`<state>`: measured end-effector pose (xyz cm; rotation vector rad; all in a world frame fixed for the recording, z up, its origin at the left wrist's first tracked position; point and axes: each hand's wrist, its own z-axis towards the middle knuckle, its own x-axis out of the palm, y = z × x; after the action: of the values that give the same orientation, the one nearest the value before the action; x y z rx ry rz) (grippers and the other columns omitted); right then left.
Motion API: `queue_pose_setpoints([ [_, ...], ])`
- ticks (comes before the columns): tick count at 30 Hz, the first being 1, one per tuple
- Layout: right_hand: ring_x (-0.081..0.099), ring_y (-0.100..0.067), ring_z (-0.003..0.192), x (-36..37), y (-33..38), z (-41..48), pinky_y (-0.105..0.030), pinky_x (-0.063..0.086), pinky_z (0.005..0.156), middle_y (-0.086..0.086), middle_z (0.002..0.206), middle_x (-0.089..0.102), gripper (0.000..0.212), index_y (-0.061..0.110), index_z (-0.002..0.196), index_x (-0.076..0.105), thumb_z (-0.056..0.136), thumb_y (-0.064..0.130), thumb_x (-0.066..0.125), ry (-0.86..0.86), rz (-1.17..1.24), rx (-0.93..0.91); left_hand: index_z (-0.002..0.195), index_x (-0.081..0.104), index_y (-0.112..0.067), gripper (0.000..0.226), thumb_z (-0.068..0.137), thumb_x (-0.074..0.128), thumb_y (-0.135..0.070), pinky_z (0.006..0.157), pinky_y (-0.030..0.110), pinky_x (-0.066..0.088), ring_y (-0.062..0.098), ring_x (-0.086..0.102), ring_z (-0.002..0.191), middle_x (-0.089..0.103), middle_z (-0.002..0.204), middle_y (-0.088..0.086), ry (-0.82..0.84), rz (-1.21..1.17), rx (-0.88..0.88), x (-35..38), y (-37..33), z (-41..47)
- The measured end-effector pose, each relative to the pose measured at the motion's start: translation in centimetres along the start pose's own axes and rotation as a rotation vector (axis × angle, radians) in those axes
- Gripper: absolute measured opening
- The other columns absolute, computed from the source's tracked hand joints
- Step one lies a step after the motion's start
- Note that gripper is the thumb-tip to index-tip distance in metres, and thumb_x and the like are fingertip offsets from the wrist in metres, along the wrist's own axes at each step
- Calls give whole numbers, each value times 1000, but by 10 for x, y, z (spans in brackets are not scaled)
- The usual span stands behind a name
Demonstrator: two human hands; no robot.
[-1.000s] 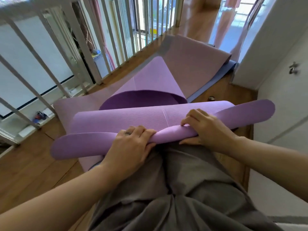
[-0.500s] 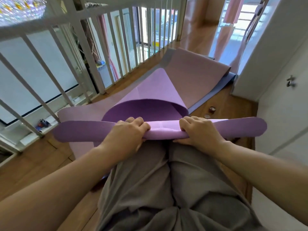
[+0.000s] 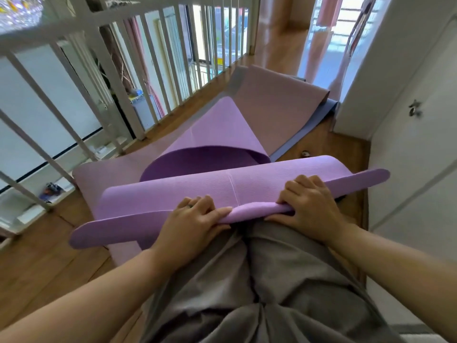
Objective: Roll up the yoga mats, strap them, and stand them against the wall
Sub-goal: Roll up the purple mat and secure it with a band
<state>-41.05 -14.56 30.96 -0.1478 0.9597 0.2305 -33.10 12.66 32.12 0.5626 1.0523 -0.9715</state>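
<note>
Hands and mat at the start of a roll, seen from the head camera. Purple yoga mat (image 3: 197, 186) lies across the person's grey trousers (image 3: 259, 280), with its near edge turned over into a narrow fold (image 3: 257, 210) that runs from 9 o'clock to 3 o'clock. Left hand (image 3: 195, 219), with a ring (image 3: 190, 206) on one finger, grips this fold at about 8 o'clock of the mat's centre line, fingers curled over the top and thumb laid along the near side. Right hand (image 3: 311, 206) grips the same fold at about 4 o'clock, fingers bent over the upper face and thumb tucked under the near edge. Both ends of the fold stick out past the hands as flat rounded tongues. Beyond the hands, toward 12 o'clock, the mat curves into a loose open loop showing its darker underside, then lies flat and narrows away from the person. Under it, a pink mat (image 3: 277, 102) is spread along the wooden floor (image 3: 37, 256). A blue-grey mat (image 3: 309, 129) shows beneath the pink one along its 3 o'clock edge. White railing (image 3: 118, 95) borders the floor from 9 to 11 o'clock. White door (image 3: 408, 157) with a dark handle (image 3: 415, 111) stands at 3 o'clock. Small round object (image 3: 306, 153), too small to identify, sits on the floor just beside the blue-grey mat.
</note>
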Motion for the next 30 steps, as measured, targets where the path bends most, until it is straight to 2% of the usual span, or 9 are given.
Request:
queue_pose_setpoints([
  [5,54,-16,51,-1,1,7,-25,46,53,1,59,61,65,16,61,56,85,74,36,16,30,42,95,66,-20,37,93,45,-50,69,23,43,14,58,76,63,85,-3,16,-200,-22,-4,8,0],
  [8,46,-6,48,-3,-4,17,-16,41,50,2,60,62,60,18,65,54,80,76,44,92,215,108,97,65,-21,47,93,38,-59,65,27,52,12,61,76,64,88,-5,79,-298,-45,-7,19,6],
  [11,42,-2,49,-2,-8,22,-8,33,54,7,63,56,54,21,67,51,72,75,49,205,367,168,101,66,-22,56,90,34,-66,71,26,54,8,61,79,64,93,-8,159,-393,-84,-6,28,9],
  [15,40,-5,52,-3,-11,37,-14,32,52,11,56,48,52,21,59,48,66,73,51,450,400,271,96,64,-29,35,87,50,-59,73,8,40,-3,56,80,58,89,-21,235,-499,-159,-5,36,17],
  [18,39,-6,53,5,-18,42,-16,32,53,8,54,46,49,21,54,46,67,68,51,512,421,327,91,61,-35,14,86,56,-48,71,10,41,0,57,80,62,89,-17,307,-550,-229,-5,41,24],
  [23,35,-6,57,17,-24,45,-23,29,55,9,62,42,46,23,60,38,75,61,59,468,398,395,91,61,-41,39,73,38,-67,84,5,27,0,42,95,52,97,-13,371,-542,-263,5,53,31],
  [25,37,-7,62,21,-26,50,-24,31,64,8,67,42,48,23,60,37,75,66,51,475,318,373,91,61,-42,40,73,36,-68,84,10,27,4,41,96,50,97,-12,334,-528,-258,12,58,32],
  [27,41,-12,70,27,-29,53,-26,32,67,5,70,45,50,21,60,40,77,67,49,474,270,375,92,62,-37,33,81,41,-60,81,11,31,-3,44,92,50,93,-12,227,-536,-231,17,57,30],
  [30,43,-16,61,36,-31,51,-29,33,61,9,56,42,49,23,55,38,79,61,56,376,310,373,92,59,-26,15,91,51,-38,72,16,41,-1,46,77,54,86,-6,-42,-379,-69,26,53,21],
])
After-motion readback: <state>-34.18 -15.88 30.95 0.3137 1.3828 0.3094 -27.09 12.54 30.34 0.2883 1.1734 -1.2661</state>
